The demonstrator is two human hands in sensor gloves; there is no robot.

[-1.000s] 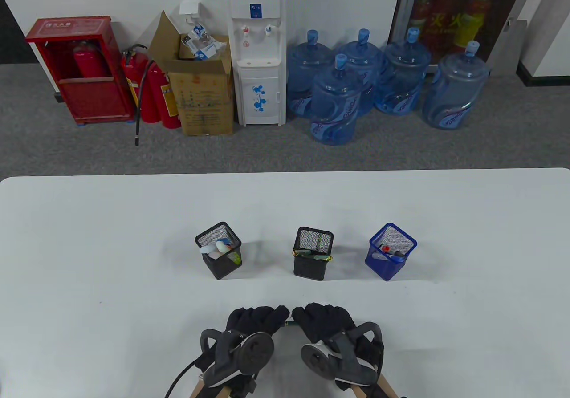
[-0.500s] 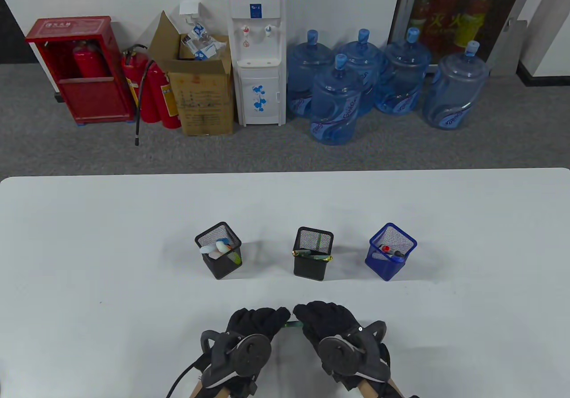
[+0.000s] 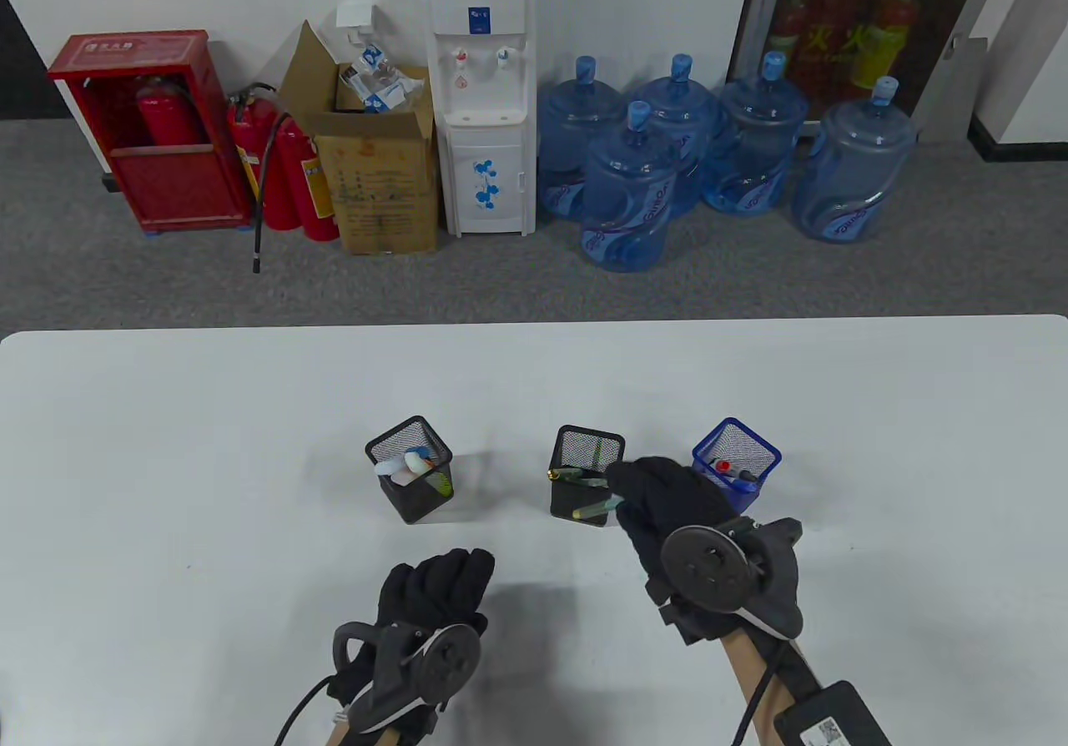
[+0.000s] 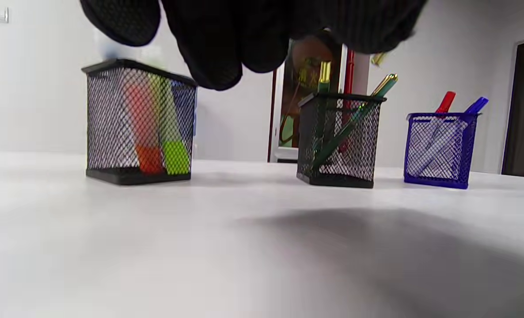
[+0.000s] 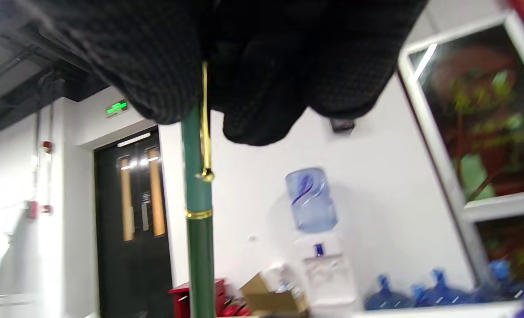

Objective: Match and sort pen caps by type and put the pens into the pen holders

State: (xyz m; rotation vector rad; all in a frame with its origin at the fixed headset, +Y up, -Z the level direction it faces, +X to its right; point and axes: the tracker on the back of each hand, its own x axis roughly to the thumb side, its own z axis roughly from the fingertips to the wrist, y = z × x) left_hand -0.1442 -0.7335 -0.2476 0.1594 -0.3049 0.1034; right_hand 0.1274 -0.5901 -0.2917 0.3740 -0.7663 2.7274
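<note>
The right hand (image 3: pixel 667 500) is pinching a capped green pen (image 5: pixel 199 212) over the middle holder (image 3: pixel 584 479) at frame centre, the left hand (image 3: pixel 438 592) is resting loosely curled and holding nothing, and with all three holders stocked this is looking like the last pen.

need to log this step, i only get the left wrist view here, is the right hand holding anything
Observer: Yes. In the right wrist view the right hand grips a green pen with a gold clip.
Operator: where is that hand
Observer: In the table view the right hand is raised at the near right corner of the middle black holder, the pen's tip pointing toward the holder.
Operator: and my left hand, on the table or off it
Observer: The table view shows the left hand low near the front of the table, fingers relaxed and holding nothing; I cannot tell if it touches.
</note>
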